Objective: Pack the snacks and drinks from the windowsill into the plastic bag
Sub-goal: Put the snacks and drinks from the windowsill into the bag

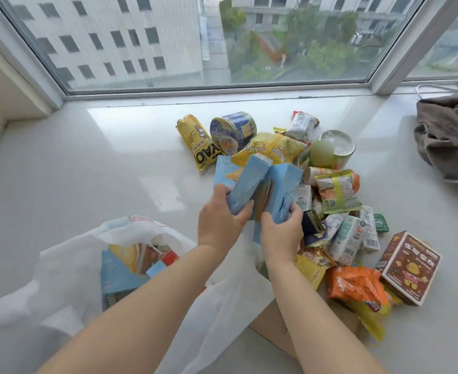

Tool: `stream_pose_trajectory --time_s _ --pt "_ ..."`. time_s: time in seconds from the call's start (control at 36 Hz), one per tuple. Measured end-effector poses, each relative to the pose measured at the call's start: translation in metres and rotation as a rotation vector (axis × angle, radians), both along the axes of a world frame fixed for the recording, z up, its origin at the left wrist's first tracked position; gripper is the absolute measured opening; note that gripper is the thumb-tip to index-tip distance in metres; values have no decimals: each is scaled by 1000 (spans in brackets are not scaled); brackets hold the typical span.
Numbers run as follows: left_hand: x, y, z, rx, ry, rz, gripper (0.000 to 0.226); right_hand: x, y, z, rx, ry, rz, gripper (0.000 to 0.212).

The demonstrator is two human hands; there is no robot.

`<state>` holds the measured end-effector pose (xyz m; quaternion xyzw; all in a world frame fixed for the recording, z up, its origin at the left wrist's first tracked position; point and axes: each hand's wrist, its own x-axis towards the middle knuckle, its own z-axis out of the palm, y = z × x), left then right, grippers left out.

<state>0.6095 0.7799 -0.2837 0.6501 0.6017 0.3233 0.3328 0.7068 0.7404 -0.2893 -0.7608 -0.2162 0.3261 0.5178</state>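
Head view of a white windowsill [87, 168] under a large window [195, 36]. Left hand [219, 222] grips the near end of one light-blue box [246, 182], fingers curled round it; right hand [282, 230] grips the near end of a second light-blue box [284, 190] just beside the first. The two boxes touch along their length and tilt up away from the person, above the middle of the sill. A third light-blue box [224, 171] lies flat behind the left hand.

The white plastic bag [68, 265] lies open at the near left part of the sill, under the left forearm; inside it a blue box [120, 279] and other packets show in part.

The heap of snacks and drinks spreads from the middle of the sill towards its right side: a yellow packet [195, 141] and a blue instant-noodle bowl [233, 133] nearest the window, a green cup [330, 149] lying on its side, a yellow-green pouch [336, 193], small white drink cartons [349, 236], an orange packet [357, 287] and a brown box [408, 268] towards the near right. A brown cardboard piece [279, 327] lies at the near edge, partly under the right forearm. A grey-brown cloth [449, 136] is bunched at the far right edge.
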Motion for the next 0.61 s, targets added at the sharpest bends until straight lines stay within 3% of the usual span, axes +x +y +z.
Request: stream_pose_trajectory --time_s 0.19,0.36,0.42,0.53,0.56,0.61 --pt "-63 -27 36 33 -100 -94 48 -53 -27 45 192 72 162 43" --pt "-151 -39 53 -137 -160 -209 16 -105 -51 59 226 213 252 37" --pt "-179 -45 56 -214 -134 -205 26 -123 -58 58 216 258 263 35" --pt "-222 -55 58 -370 -180 -40 91 -159 -68 57 202 249 292 42" --pt "-230 -57 57 -414 -243 -9 90 -167 -69 57 207 222 298 47" --pt "-246 -63 55 -474 -372 3 61 -183 -69 56 219 144 279 45"
